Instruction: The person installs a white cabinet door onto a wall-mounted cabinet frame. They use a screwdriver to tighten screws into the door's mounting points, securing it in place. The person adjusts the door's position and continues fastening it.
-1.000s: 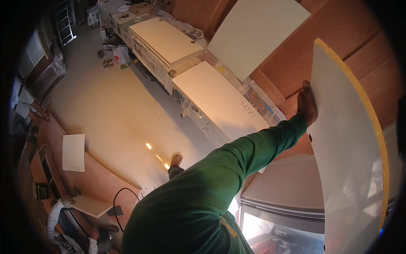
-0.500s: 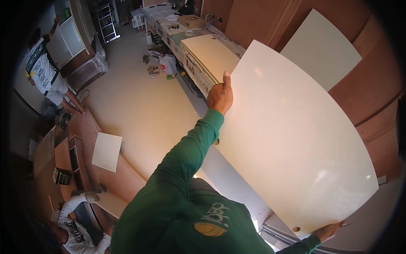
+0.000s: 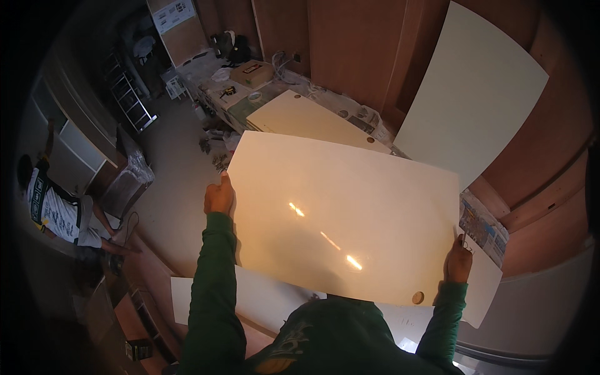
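A cream-white glossy panel (image 3: 344, 206) with a curved edge is held up in front of me by both hands. My left hand (image 3: 219, 197) is closed on its left edge, thumb upward. On the panel's right edge my right hand (image 3: 459, 262) is closed too; a thin dark stick-like thing shows at its fingers, too small to name. A round hole (image 3: 418, 297) pierces the panel's near right corner. Beyond it, a similar panel (image 3: 312, 122) with round holes lies on the workbench. Another pale panel (image 3: 475, 94) leans on the brown wall.
The workbench (image 3: 240, 109) carries a cardboard box (image 3: 252, 74), a tape roll (image 3: 254, 97) and a tape measure (image 3: 229, 91). Newspaper (image 3: 484, 228) lies at right beside another pale panel (image 3: 484, 290). A co-worker (image 3: 59, 206) stands at left. A ladder (image 3: 132, 103) stands behind.
I have turned to the right, toward the bench and wall. The held panel has swung leftward and now lies more level before me, still in both hands. The second co-worker is out of view.
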The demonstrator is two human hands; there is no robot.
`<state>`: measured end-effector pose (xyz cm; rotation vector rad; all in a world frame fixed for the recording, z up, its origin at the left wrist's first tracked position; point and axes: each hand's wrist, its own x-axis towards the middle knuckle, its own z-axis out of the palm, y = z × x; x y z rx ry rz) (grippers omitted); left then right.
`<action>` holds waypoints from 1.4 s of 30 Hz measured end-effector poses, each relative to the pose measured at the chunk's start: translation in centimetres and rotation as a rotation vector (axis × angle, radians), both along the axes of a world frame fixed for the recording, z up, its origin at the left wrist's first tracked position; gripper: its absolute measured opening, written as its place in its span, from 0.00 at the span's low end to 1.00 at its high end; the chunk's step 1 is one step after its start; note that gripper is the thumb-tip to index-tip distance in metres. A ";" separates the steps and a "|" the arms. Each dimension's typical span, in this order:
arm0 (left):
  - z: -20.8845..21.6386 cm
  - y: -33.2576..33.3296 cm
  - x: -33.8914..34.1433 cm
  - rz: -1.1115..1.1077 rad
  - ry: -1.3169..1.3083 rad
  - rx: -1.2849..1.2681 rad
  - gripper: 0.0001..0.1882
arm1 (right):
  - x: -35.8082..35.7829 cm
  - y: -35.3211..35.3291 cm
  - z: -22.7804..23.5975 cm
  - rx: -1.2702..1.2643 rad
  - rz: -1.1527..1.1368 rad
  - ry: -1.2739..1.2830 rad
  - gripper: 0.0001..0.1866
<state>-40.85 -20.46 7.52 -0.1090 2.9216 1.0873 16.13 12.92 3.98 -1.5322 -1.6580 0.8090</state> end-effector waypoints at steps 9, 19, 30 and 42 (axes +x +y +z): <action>-2.2 4.3 -18.6 -0.129 0.114 -0.060 0.37 | -14.7 4.6 -2.5 -0.124 0.047 -0.296 0.35; -4.6 19.3 -34.5 -0.380 0.050 -0.064 0.39 | -26.7 5.0 -3.5 -0.236 -0.241 -0.323 0.35; -14.1 34.8 -51.3 -0.721 0.000 -0.179 0.44 | -40.9 1.7 -4.5 -0.393 -0.615 -0.481 0.34; -22.1 39.5 -63.0 -0.779 -0.002 -0.504 0.43 | -45.8 0.8 -7.6 -0.312 -0.625 -0.489 0.32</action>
